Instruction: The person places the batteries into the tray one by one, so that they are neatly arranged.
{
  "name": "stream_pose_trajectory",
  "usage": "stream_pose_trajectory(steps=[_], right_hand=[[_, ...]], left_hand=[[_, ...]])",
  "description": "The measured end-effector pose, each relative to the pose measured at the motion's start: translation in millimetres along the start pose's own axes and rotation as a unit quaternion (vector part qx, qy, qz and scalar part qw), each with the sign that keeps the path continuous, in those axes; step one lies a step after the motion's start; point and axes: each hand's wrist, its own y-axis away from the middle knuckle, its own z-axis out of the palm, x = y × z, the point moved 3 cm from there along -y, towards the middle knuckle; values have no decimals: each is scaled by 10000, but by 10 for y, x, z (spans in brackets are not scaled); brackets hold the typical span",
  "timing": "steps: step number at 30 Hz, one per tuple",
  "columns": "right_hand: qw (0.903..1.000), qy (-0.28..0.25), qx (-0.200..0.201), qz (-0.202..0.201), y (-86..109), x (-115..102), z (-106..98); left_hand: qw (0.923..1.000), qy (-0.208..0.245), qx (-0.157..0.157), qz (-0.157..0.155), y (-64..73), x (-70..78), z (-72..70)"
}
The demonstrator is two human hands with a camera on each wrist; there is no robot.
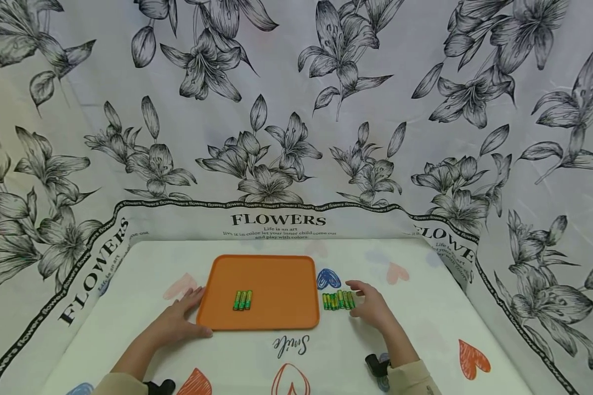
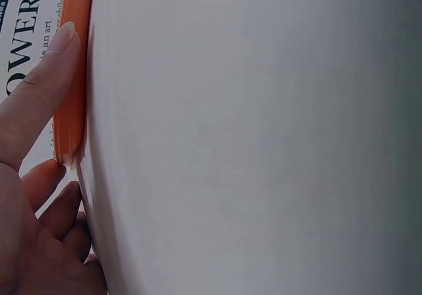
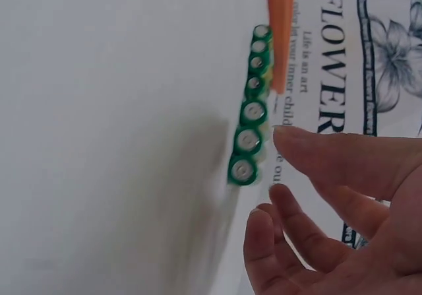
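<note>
My left hand [image 1: 176,317] lies at the left end of an orange tray [image 1: 283,293], touching its edge with relaxed fingers. In the left wrist view, its thumb [image 2: 49,80] rests along the tray's side. Three green batteries [image 1: 242,300] lie side by side on the tray. To the right of the tray is a row of several green batteries [image 1: 338,300]; in the right wrist view, the batteries [image 3: 248,140] nearest the hand look thicker than the far ones. My right hand [image 1: 372,305] is beside that row's right end, thumb and fingers apart, holding nothing.
The white table [image 1: 375,351] carries printed hearts and the word Smile. Behind and at both sides hangs a flower-patterned cloth [image 1: 291,164]. Dark wrist-worn devices [image 1: 377,365] sit at both sleeves.
</note>
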Motion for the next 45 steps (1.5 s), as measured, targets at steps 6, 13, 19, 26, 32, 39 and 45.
stream_pose_trajectory(steps=[6,13,19,26,32,39,45], right_hand=[[9996,251,-71,66,-37,87,35],[9987,453,-57,212,-93,171,76],[9977,635,33,216,-95,175,53],[9984,382,201,362,-70,191,10],[9985,-400,259,258,-63,113,-17],[9957,-895,133,214,-55,-80,87],[9936,-1133,-9,34,-68,-250,219]], left_hand=[[10000,-45,-31,-54,16,5,-33],[9999,-69,15,-79,14,-8,-22],[9999,-97,9,-33,24,-14,-44],[10000,-69,16,-37,18,-10,-53],[10000,-27,30,-75,30,-17,-17],[9999,-54,42,-91,38,-39,-8],[9999,-78,56,-74,32,-30,-12]])
